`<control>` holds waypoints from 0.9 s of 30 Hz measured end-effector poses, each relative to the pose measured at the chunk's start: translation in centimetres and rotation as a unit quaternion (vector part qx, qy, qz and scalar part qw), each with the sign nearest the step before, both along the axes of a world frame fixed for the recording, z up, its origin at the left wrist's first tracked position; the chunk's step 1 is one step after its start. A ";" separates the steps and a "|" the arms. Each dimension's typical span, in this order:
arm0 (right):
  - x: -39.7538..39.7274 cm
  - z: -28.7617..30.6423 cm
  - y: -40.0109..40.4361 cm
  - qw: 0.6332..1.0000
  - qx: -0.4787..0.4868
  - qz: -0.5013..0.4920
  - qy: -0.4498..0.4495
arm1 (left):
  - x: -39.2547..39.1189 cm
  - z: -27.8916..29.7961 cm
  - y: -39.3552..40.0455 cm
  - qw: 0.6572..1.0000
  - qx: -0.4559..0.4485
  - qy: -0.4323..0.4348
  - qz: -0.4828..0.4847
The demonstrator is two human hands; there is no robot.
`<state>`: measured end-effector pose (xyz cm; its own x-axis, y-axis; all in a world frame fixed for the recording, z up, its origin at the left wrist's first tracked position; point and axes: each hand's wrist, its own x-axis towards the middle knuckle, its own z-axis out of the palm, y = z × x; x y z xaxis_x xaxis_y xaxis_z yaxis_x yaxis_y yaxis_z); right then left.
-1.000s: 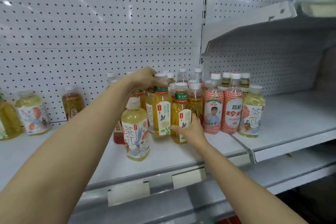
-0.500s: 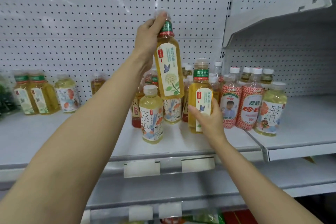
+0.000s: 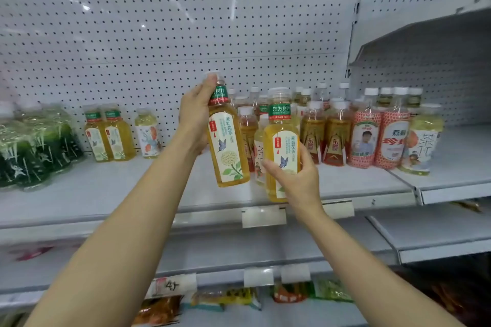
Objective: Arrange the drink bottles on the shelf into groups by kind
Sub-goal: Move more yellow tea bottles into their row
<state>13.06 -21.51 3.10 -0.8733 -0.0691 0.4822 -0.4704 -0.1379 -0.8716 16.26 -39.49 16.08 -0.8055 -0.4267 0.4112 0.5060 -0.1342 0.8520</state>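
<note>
two jasmine tea bottles, one (image 3: 228, 146) in left hand (image 3: 195, 119), one (image 3: 281, 148) in right hand (image 3: 297, 180).

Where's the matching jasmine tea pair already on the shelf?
Head view, left side: the two jasmine tea bottles stand together against the pegboard, between the green bottle pack and a lone floral-label bottle.
</note>
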 end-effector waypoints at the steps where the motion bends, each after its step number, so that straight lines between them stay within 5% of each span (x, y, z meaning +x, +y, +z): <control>1: 0.9 -0.2 -1.1 1.000 -0.002 0.000 -0.005 | 1.0 -0.4 -1.0 1.000 0.000 -0.004 0.006; 13: 8.4 -2.2 -12.7 0.999 0.021 0.028 -0.017 | 10.1 -4.4 -11.7 0.997 -0.023 -0.043 0.061; 27: 6.6 -0.2 -25.9 0.990 0.037 0.132 -0.040 | 11.1 -4.9 -24.4 0.984 -0.027 -0.064 0.165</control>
<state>19.62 -47.40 2.86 -0.8553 -0.3318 0.3979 -0.3559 -0.1817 -0.9167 27.36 -63.92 11.17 -0.6736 -0.6540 0.3442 0.4019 0.0667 0.9133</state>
